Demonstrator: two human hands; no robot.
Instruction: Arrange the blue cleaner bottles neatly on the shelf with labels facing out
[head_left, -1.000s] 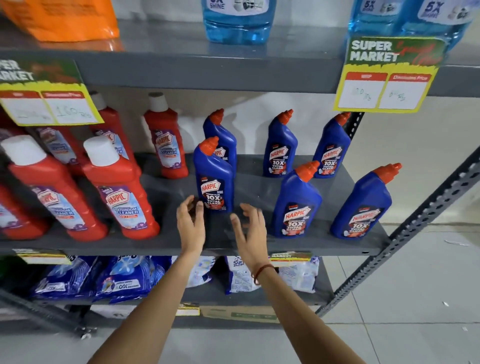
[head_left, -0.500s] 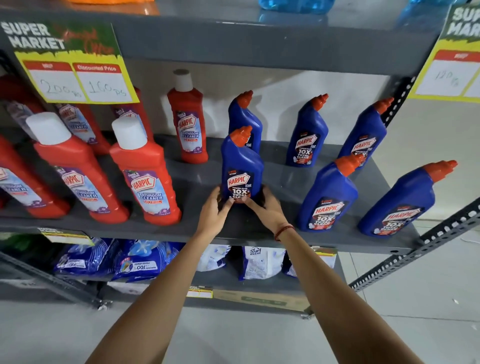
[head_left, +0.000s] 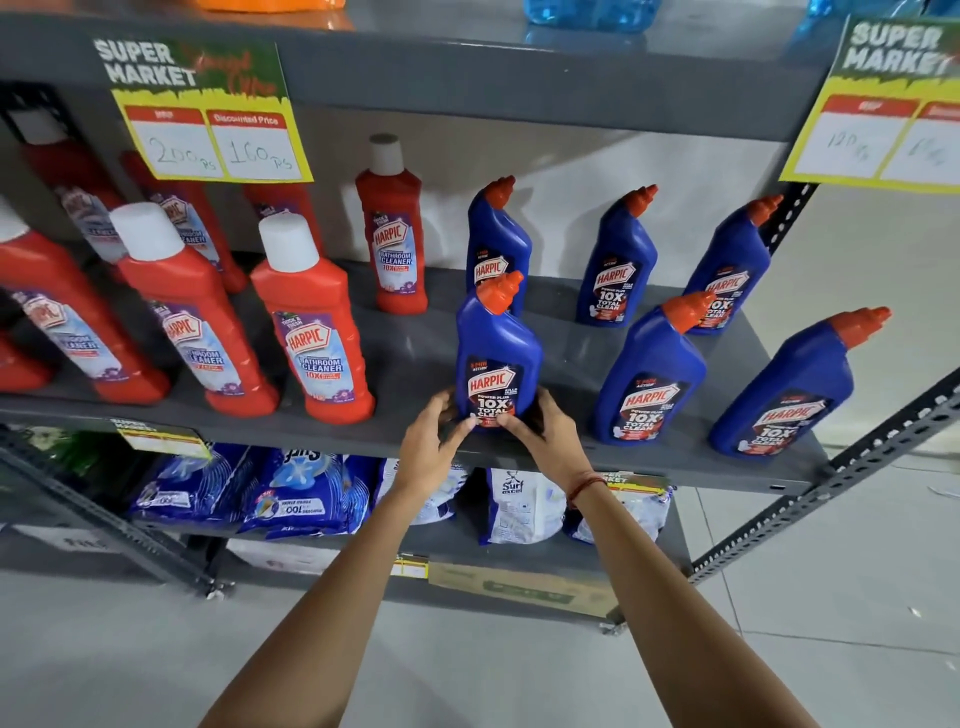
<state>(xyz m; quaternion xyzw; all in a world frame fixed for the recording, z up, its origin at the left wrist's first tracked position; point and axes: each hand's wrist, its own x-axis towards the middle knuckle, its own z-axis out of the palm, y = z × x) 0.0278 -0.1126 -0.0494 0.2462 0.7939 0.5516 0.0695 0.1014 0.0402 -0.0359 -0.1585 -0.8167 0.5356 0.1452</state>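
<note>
Both hands cupped the base of the front blue bottle (head_left: 497, 358) — the left hand (head_left: 434, 447) on its left flank, the right hand (head_left: 545, 434) on its right, fingers curled narrow against the plastic. The bottle stood upright near the front edge of the grey metal shelf (head_left: 415, 358), long axis vertical, directly ahead of the fingertips and equally near each hand. Its label faced outward. Smooth, glossy, flat-sided body — angled orange cap (head_left: 500, 292). Five more blue bottles stood behind and to the right.
</note>
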